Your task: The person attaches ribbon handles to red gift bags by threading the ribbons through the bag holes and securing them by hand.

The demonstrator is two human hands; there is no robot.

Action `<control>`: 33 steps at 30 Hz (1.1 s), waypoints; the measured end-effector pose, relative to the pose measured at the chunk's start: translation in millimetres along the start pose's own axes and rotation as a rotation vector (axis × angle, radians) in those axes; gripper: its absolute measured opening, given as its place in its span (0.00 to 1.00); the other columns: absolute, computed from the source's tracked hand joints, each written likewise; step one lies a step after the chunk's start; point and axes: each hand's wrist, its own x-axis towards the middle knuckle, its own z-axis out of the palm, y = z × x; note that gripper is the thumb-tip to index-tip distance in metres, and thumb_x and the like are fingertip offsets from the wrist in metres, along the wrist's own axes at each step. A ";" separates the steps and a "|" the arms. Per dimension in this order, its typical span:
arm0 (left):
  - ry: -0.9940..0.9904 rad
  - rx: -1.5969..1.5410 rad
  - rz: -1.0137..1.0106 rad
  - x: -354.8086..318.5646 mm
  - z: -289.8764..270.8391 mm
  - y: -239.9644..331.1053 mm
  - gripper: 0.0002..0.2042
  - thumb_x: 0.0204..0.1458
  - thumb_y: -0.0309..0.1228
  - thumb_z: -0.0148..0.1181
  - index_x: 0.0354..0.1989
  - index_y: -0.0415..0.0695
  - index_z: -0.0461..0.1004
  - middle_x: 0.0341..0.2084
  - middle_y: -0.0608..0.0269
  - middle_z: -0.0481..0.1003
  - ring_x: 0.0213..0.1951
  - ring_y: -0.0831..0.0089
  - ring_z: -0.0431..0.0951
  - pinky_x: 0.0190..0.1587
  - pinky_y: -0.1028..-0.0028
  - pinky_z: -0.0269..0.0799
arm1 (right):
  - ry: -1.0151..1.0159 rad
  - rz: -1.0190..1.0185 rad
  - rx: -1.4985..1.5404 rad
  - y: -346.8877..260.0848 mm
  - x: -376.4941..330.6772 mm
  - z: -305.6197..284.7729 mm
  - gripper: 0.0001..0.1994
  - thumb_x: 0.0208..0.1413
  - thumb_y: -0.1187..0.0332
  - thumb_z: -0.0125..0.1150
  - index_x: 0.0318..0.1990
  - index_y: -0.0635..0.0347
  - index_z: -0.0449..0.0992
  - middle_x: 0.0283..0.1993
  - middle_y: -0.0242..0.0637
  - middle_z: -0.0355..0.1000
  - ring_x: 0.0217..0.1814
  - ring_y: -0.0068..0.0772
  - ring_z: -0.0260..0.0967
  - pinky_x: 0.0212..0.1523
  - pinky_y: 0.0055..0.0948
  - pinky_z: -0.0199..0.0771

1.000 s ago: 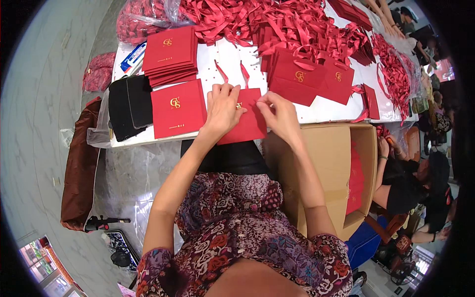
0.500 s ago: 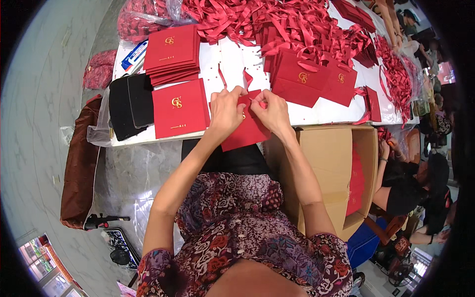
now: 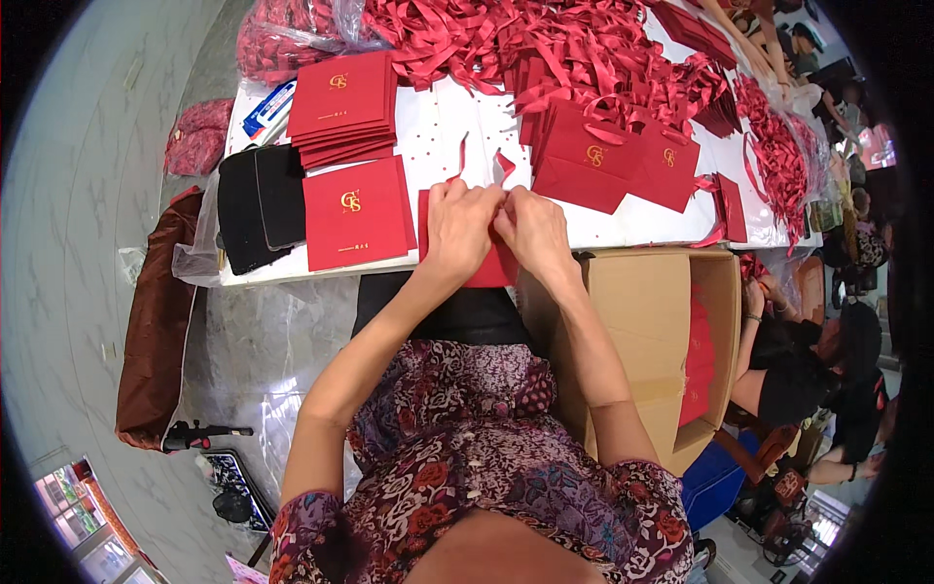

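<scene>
My left hand (image 3: 461,230) and my right hand (image 3: 535,232) meet at the upper edge of a small red paper bag (image 3: 500,269), which lies at the table's near edge. The left fingers are closed over the bag's top part. The right thumb and fingertips are pinched together beside them, at a red ribbon whose held part the fingers hide. Beyond the hands, one ribbon end (image 3: 503,165) and another thin ribbon piece (image 3: 462,154) stick out onto the white tabletop. Left of my hands lies a flat red bag (image 3: 356,216) with a gold emblem.
A stack of red bags (image 3: 341,97) stands far left, near a black pouch (image 3: 282,200). Ribboned bags (image 3: 592,161) and a ribbon heap (image 3: 438,44) fill the far side. An open cardboard box (image 3: 632,336) stands at my right. Other people work farther right.
My hands have come together, with the right fingertips now against the left ones. The bag has turned straighter, and the ribbon ends have shifted slightly right.
</scene>
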 end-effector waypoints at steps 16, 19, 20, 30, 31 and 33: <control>-0.153 -0.190 -0.182 3.8 -9.5 -15.7 0.12 0.46 0.26 0.66 0.41 0.45 0.76 0.34 0.60 0.80 0.41 0.61 0.78 0.50 0.65 0.61 | 0.169 -0.017 0.177 -7.7 -7.6 -5.6 0.06 0.53 0.72 0.66 0.34 0.64 0.77 0.31 0.44 0.76 0.30 0.43 0.76 0.33 0.36 0.74; -0.126 -0.195 -0.190 4.0 -10.7 -15.5 0.11 0.46 0.26 0.67 0.40 0.45 0.76 0.34 0.61 0.80 0.40 0.62 0.78 0.50 0.65 0.61 | 0.168 -0.051 0.212 -6.5 -6.5 -5.2 0.04 0.54 0.73 0.64 0.35 0.64 0.78 0.31 0.43 0.74 0.30 0.40 0.75 0.32 0.35 0.73; -0.144 -0.192 -0.206 4.0 -11.8 -15.5 0.11 0.46 0.25 0.67 0.39 0.45 0.76 0.34 0.62 0.80 0.41 0.62 0.78 0.50 0.65 0.60 | 0.170 -0.050 0.212 -7.0 -5.3 -8.3 0.04 0.54 0.73 0.64 0.35 0.64 0.78 0.31 0.43 0.74 0.30 0.40 0.75 0.32 0.35 0.73; -0.152 -0.209 0.169 4.4 -20.6 -2.4 0.08 0.45 0.19 0.61 0.33 0.46 0.78 0.29 0.63 0.72 0.37 0.63 0.73 0.46 0.64 0.60 | -0.411 0.108 0.520 38.6 12.3 -37.2 0.10 0.55 0.66 0.61 0.34 0.65 0.82 0.30 0.41 0.78 0.33 0.30 0.76 0.39 0.30 0.73; -0.154 -0.209 0.168 4.0 -20.3 -3.0 0.08 0.45 0.19 0.61 0.33 0.46 0.78 0.29 0.63 0.72 0.37 0.63 0.73 0.46 0.64 0.60 | -0.443 0.059 0.583 42.5 16.0 -34.0 0.10 0.55 0.67 0.62 0.35 0.66 0.83 0.30 0.39 0.80 0.34 0.24 0.76 0.40 0.27 0.74; -0.145 -0.134 0.253 4.7 -20.5 -5.1 0.07 0.46 0.22 0.64 0.33 0.47 0.78 0.28 0.65 0.73 0.36 0.65 0.72 0.45 0.66 0.59 | -0.474 0.059 0.626 50.6 18.9 -30.6 0.09 0.55 0.68 0.62 0.36 0.66 0.83 0.29 0.37 0.80 0.33 0.23 0.75 0.39 0.27 0.74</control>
